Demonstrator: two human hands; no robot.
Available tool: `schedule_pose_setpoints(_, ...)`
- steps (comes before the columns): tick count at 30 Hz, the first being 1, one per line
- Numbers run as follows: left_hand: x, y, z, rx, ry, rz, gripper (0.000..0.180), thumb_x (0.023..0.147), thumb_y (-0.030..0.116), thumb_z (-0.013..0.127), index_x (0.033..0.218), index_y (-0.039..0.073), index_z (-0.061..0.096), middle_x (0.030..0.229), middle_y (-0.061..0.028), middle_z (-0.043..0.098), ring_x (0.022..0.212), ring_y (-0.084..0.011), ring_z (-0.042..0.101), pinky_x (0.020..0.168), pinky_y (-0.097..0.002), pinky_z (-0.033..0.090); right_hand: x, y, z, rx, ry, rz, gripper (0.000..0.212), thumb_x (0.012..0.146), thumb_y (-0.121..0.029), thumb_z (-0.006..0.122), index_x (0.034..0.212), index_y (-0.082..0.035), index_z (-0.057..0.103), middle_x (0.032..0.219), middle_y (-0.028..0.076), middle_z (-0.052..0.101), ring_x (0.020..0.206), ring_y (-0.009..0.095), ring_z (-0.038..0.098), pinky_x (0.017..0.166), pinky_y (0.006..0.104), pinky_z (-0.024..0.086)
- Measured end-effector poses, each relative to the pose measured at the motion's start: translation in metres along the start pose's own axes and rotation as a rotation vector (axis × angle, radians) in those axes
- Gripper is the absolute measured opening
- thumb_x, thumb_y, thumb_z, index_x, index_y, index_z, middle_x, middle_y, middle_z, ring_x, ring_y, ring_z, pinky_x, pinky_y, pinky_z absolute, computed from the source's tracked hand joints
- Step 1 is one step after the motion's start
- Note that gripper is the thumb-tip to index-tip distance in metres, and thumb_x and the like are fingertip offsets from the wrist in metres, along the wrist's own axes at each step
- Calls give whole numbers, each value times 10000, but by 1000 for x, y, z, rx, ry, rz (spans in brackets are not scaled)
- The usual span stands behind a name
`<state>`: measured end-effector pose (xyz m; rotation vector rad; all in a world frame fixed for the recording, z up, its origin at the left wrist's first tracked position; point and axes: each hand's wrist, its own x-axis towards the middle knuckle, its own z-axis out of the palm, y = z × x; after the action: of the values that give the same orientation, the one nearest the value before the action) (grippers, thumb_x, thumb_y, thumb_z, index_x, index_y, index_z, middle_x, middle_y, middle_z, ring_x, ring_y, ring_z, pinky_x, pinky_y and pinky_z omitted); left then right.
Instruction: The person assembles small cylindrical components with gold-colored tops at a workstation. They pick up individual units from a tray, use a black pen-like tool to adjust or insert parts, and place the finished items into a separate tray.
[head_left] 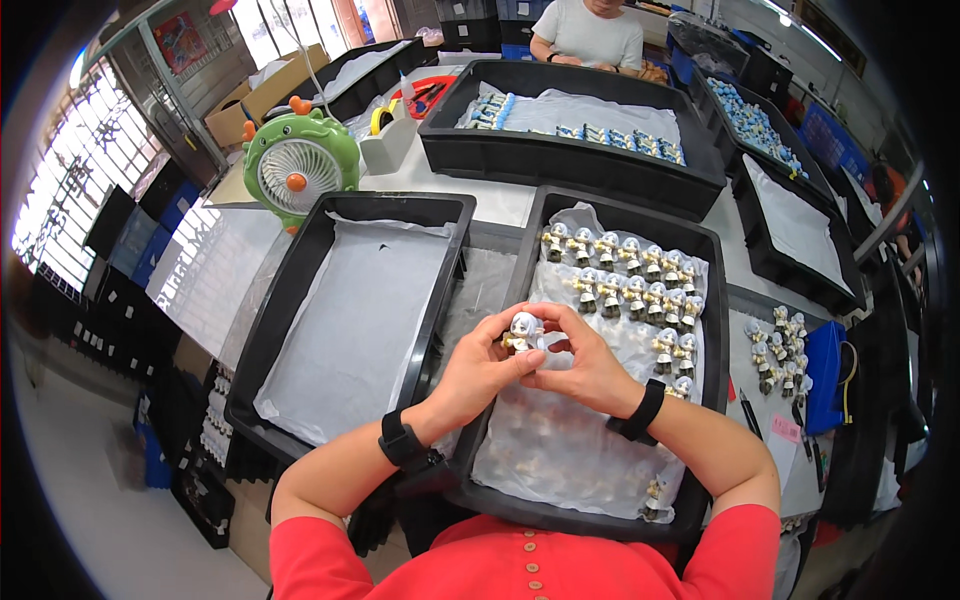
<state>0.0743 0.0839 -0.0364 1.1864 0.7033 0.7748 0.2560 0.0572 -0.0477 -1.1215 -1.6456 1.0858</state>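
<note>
Where our bench runs toward ten o'clock, a green fan (300,172) stands with its white blades facing us. At nine o'clock lies a black tray (420,208) lined with a white sheet (350,320). Our left hand (470,372), a dark watch (400,437) on its wrist, pinches a small pale-haired figurine (522,335) at the centre of our view. At twelve o'clock sits a larger black tray (570,165) of blue-and-white pieces (620,140). Our right hand (585,370) grasps the same figurine from its four o'clock side, fingers curved around it. A co-worker (592,38) is at one o'clock. From one to five o'clock, the figurine tray (714,330) holds rows of similar figurines (635,290). At three o'clock, more figurines cluster beside a blue pouch (825,375).
</note>
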Motion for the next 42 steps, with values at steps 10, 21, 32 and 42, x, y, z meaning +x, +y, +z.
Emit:
schedule_pose_setpoints(10, -2, 7, 4, -19, 44, -60, 505, 913, 143, 625, 1362, 27, 427, 1095, -39, 569, 910, -92, 585, 777, -258, 508, -4, -9, 0, -175, 43, -150, 697, 670, -154, 805, 1280, -131, 469, 1264, 65, 470, 1145, 218, 487, 871, 345, 445)
schedule_pose_setpoints(21, -23, 33, 25, -432, -87, -104, 430, 1002, 288, 428, 1361, 55, 383, 1243, -72, 533, 1114, -256, 569, 919, -374, 460, -12, -37, -1, -219, 115, -413, 655, 650, -104, 776, 1230, -64, 475, 1267, 152, 453, 1179, 334, 460, 994, 409, 396)
schedule_pose_setpoints(32, -16, 8, 11, -444, -297, -98, 437, 978, 316, 500, 1335, 77, 417, 1226, -30, 527, 1155, -149, 495, 952, -338, 424, -12, -36, 0, -293, 99, -390, 685, 648, -84, 793, 1263, -69, 493, 1261, 128, 459, 1154, 305, 444, 876, 360, 471)
schedule_pose_setpoints(42, -16, 4, 16, -349, -240, 54, 449, 972, 155, 510, 1395, 82, 378, 1307, -3, 474, 1202, -111, 446, 1007, -312, 361, -6, -24, -2, -287, 139, -408, 647, 694, 2, 736, 1282, -109, 490, 1228, 114, 501, 1103, 264, 515, 866, 357, 466)
